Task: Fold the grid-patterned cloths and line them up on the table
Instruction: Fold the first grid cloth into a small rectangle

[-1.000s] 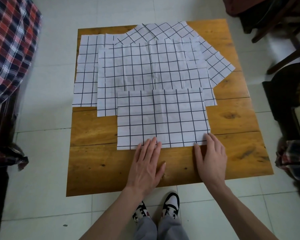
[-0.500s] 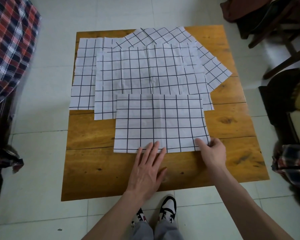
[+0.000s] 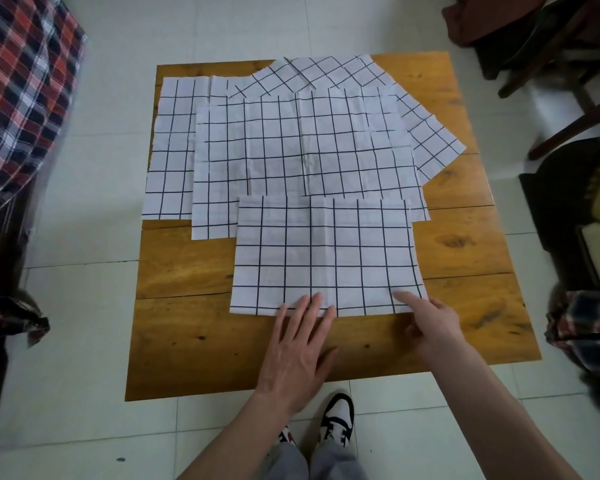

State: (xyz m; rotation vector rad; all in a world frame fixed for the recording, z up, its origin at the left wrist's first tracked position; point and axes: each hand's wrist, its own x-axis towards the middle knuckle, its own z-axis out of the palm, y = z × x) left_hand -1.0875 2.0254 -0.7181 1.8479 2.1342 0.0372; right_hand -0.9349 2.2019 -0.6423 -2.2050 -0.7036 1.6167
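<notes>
Several white cloths with a black grid lie on a square wooden table [image 3: 194, 341]. The nearest cloth [image 3: 326, 254] is a smaller folded rectangle, lying over a larger flat cloth [image 3: 291, 150]. Two more cloths show behind: one at the far left [image 3: 172, 150], one turned at an angle at the back right [image 3: 426, 140]. My left hand [image 3: 298, 344] lies flat on the table with its fingertips on the near edge of the folded cloth. My right hand [image 3: 430, 323] pinches that cloth's near right corner, index finger on top and thumb underneath.
A red, blue and white plaid fabric [image 3: 21, 91] hangs over furniture at the left. Dark wooden chairs [image 3: 568, 81] stand at the right, with more plaid cloth [image 3: 589, 327] beside the table's right edge. Pale tiled floor [image 3: 66, 410] surrounds the table; my shoes [image 3: 336, 417] are at its near edge.
My right hand went from lying flat at the folded cloth's near right corner to curling and pinching it. My left hand stayed flat at the near edge. The camera shifted slightly.
</notes>
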